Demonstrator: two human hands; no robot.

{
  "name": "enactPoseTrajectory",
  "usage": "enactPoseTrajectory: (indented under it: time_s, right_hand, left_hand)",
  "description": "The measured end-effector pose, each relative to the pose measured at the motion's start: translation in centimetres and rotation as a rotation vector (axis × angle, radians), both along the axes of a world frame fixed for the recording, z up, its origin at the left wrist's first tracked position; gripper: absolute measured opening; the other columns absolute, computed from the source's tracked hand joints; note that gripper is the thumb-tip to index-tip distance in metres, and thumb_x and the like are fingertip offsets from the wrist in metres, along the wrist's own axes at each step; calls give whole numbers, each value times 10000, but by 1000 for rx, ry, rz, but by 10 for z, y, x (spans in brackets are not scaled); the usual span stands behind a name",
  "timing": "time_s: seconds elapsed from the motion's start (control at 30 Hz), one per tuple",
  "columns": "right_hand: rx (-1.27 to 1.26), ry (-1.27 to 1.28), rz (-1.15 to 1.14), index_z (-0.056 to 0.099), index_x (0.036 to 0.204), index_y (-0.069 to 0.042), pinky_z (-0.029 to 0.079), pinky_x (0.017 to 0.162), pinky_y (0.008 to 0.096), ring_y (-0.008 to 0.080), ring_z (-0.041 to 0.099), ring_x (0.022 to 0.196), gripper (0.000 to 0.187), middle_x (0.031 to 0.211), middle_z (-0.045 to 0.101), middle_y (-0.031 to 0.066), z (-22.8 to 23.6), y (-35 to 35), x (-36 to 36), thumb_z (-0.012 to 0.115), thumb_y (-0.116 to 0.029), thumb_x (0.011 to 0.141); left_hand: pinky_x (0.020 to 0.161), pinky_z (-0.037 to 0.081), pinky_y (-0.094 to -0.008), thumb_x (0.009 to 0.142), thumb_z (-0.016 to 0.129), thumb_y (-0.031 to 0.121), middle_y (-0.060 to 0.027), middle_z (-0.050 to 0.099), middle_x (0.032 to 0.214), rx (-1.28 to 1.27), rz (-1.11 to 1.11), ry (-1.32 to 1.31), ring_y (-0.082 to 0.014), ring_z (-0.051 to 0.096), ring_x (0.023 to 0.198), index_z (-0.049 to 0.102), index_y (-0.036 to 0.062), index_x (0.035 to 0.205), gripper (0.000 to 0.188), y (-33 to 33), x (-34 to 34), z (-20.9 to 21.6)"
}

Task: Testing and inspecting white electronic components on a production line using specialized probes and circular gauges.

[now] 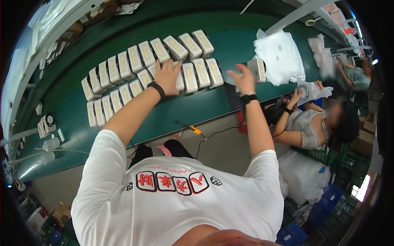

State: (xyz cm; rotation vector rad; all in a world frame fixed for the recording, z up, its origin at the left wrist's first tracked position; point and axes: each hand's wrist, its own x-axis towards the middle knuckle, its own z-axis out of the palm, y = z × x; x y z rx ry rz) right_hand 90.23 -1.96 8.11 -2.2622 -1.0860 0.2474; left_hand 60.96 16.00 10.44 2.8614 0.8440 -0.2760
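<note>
Two slanting rows of beige, rounded box-shaped units with dark backs and gold lettering stand on the green table, the back row point(135, 58) behind the front row point(190, 78). My left hand point(167, 78) lies over the middle of the front row, fingers spread across the units and hiding parts of several. Off the right end of that row, my right hand point(244, 80) hovers above the table, slightly blurred, its thumb and fingers apart with nothing seen between them. Just beyond it, a single beige unit point(256, 69) sits beside a pile of white bags point(281, 57).
A black-and-orange utility knife point(189, 128) lies at the near edge of the table point(160, 125). More units point(46, 125) and a clear bottle point(51, 143) stand at the left. On the right, a co-worker holds a white bag point(308, 91). A metal post point(287, 19) rises behind.
</note>
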Motion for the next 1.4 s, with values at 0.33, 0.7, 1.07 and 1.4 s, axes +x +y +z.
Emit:
enactPoseTrajectory:
  time_s: [0.33,0.7,1.07,1.4]
  right_hand:
    - [78,652,-1,613,1202,33,513,821,300,192,672,920,563,1030,707,137,-25,10,-62,811,-282,779]
    - [55,310,-260,570,1202,81,506,820,329,224,644,931,638,1059,683,166,-20,-39,28,813,-310,759]
    - [222,-473,-74,601,1153,9,497,876,404,327,654,936,342,985,684,160,13,-40,-28,707,-156,873]
    - [-357,405,649,581,1231,40,488,924,336,243,635,1067,629,1130,674,151,68,84,-155,777,-379,804]
  left_hand:
    - [1149,222,-559,495,806,372,-283,400,1342,-74,-73,-210,-441,354,1307,312,82,1477,1137,-21,3,-4]
    - [1126,306,-493,494,807,351,-296,400,1344,-192,-105,-585,-471,364,1283,393,67,1422,1055,-59,105,-28]
    - [1139,293,-511,639,863,310,-292,306,1473,-314,-133,-709,-483,306,1364,384,79,1432,955,-70,21,-5]
    - [1157,154,-606,473,923,452,-303,250,1517,-43,185,-216,-444,235,1431,250,105,1513,1287,2,-176,13]
